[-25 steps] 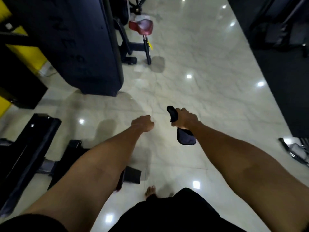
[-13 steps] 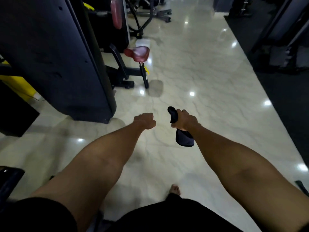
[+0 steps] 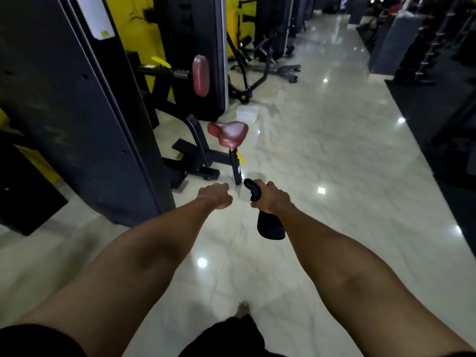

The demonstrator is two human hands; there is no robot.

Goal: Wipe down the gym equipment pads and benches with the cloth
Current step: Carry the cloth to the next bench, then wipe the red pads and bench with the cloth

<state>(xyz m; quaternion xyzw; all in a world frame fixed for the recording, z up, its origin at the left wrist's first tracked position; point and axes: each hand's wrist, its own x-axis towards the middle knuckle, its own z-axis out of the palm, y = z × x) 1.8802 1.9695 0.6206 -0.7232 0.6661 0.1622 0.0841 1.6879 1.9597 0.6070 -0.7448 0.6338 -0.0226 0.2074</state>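
My right hand (image 3: 273, 198) grips a dark cloth (image 3: 269, 225); one end sticks up above the fist and the rest hangs below it. My left hand (image 3: 215, 197) is held out beside it with fingers curled, holding nothing. Ahead on the left stands a machine with a red seat pad (image 3: 229, 134) on a black post and a red upright back pad (image 3: 201, 76) above it. Both hands are short of the seat, over the pale floor.
A tall dark machine housing (image 3: 77, 112) rises at the left. More black machines (image 3: 268, 55) line the yellow wall beyond. Dark mats (image 3: 438, 119) and racks run along the right. A glossy marble aisle (image 3: 322, 155) stretches between them. A white container (image 3: 247, 113) lies on the floor behind the seat.
The view has lifted and advanced along the aisle; the red seat and back pad now sit closer and lower in view. The black bench at lower left has left the frame. Both hands keep their poses.
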